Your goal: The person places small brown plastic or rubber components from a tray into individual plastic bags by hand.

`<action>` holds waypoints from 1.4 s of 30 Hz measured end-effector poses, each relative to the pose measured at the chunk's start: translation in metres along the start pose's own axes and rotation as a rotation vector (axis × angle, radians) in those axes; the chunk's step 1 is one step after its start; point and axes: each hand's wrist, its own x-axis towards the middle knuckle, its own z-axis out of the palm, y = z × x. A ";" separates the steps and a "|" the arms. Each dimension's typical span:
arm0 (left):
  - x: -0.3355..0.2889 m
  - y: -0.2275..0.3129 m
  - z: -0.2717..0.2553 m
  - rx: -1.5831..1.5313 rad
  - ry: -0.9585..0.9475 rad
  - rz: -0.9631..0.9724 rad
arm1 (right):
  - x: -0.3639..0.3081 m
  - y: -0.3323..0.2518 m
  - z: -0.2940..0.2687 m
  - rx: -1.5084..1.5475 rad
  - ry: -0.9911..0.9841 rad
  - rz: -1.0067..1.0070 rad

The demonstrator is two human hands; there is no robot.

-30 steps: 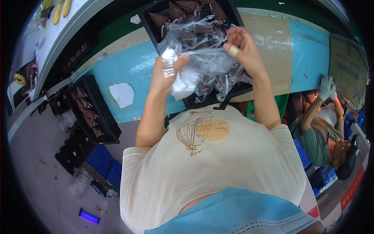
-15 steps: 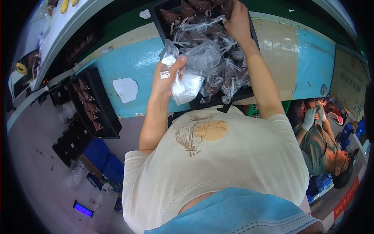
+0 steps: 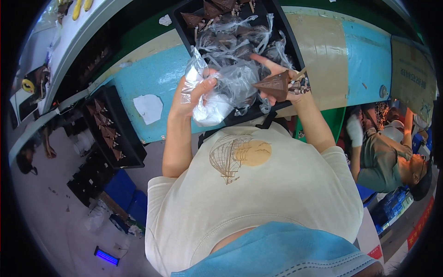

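My left hand (image 3: pixel 190 100) is closed around a bunch of thin clear plastic bags (image 3: pixel 213 110), thumb on top. In my right hand (image 3: pixel 278 69) lies a brown pyramid-shaped piece (image 3: pixel 276 87) with a pale stick and small pebble-like bits at its base. It rests across the palm, its tip pointing toward the bags. Both hands are over the near part of a black tray (image 3: pixel 295 39). Inside the tray are several bagged brown pieces (image 3: pixel 226 41), with bare brown pyramids (image 3: pixel 214 8) at the far end.
The tray stands on a bench with blue (image 3: pixel 170 69) and tan covering. A white paper scrap (image 3: pixel 148 108) lies on it. To the left is another black tray (image 3: pixel 115 134) of brown pieces. At the right, a gloved co-worker (image 3: pixel 383 157) sits near a cardboard box (image 3: pixel 413 78).
My right hand has come back from the tray's far end toward me and now holds a brown pyramid piece. My left hand keeps the bags. The co-worker's hands have moved apart.
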 end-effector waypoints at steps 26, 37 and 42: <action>-0.023 -0.023 0.034 0.423 0.128 0.085 | 0.016 0.022 0.027 -1.008 1.308 -0.355; -0.030 0.004 0.033 -0.123 0.106 0.007 | -0.008 0.021 0.050 -1.909 1.332 -0.224; -0.030 0.005 0.025 -0.092 0.001 0.258 | -0.021 0.015 0.073 -1.435 1.080 -0.263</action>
